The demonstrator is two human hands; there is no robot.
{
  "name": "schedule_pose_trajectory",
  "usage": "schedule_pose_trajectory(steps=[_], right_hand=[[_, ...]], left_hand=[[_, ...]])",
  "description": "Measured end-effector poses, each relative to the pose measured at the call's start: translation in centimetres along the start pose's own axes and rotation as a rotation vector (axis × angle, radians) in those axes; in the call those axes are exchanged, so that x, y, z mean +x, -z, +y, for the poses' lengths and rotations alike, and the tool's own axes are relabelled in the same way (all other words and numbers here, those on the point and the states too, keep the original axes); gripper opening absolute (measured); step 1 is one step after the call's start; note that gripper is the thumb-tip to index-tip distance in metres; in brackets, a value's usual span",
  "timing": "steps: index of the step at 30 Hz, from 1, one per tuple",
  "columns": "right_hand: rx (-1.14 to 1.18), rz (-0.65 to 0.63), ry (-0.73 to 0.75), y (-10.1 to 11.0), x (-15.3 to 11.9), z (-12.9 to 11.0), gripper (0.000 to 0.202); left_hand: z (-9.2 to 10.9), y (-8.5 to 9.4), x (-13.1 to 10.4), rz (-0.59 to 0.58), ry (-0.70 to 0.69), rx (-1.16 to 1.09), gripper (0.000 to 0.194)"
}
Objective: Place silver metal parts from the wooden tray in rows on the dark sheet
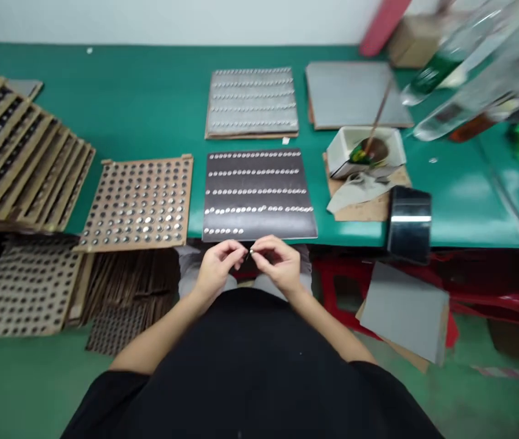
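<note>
My left hand (pixel 217 265) and my right hand (pixel 282 263) meet at the table's front edge, just before a dark sheet (pixel 259 227) with rows of small round silvery pieces (pixel 254 172). The right thumb and forefinger pinch a small shiny piece (pixel 252 250), too small to name exactly. Closed in a pinch beside it, the left fingertips are near a tiny dark bit I cannot make out. On the dark sheet, the front row is short and sits at its left. Left of it lies a brown board (pixel 188 201) carrying rows of dark and shiny round pieces.
Behind the dark sheet sits a grey sheet (pixel 253 116) with similar rows. Rightward are grey plates (pixel 351 94), a white tub (pixel 339 149) with a stick, a cloth (pixel 355 192) and a black phone-like slab (pixel 409 235) overhanging the edge. Stacked trays (pixel 26 158) stand left.
</note>
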State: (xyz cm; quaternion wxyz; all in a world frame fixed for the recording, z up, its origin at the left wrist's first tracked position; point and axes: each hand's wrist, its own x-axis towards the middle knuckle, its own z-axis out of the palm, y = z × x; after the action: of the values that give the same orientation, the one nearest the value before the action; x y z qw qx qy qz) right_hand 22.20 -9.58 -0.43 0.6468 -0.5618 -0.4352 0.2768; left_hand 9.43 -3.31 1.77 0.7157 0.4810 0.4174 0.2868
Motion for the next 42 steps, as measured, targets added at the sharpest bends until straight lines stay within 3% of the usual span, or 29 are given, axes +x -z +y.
schedule_pose_trajectory(steps=[10, 18, 28, 31, 35, 39, 42], right_hand=[[0.031, 0.011, -0.023, 0.1, -0.9, -0.2, 0.003], [0.026, 0.019, -0.012, 0.7, -1.1, 0.0, 0.006], [0.006, -0.011, -0.071, 0.9, -1.7, 0.2, 0.006], [0.087, -0.032, -0.136, 0.7, -2.2, 0.7, 0.013], [0.233, -0.053, -0.263, 0.7, -2.7, 1.3, 0.037], [0.062, -0.225, -0.249, 1.4, -2.3, 0.5, 0.033], [-0.020, -0.198, -0.157, 1.9, -1.7, -0.6, 0.038]], left_hand=[[-0.4, -0.6, -0.4, -0.144, 0.043, -0.148, 0.040], [-0.4, -1.2, -0.4, -0.090, 0.042, -0.134, 0.030], [-0.8, -1.2, -0.4, -0.072, 0.063, -0.127, 0.031], [-0.9, -1.3, -0.5, -0.064, 0.070, -0.152, 0.032], [-1.0, -1.3, -0.5, -0.018, 0.056, -0.160, 0.032], [-1.1, -1.2, -0.6, 0.068, -0.040, -0.066, 0.028], [-1.1, -1.1, -0.8, 0.059, -0.081, -0.003, 0.027]])
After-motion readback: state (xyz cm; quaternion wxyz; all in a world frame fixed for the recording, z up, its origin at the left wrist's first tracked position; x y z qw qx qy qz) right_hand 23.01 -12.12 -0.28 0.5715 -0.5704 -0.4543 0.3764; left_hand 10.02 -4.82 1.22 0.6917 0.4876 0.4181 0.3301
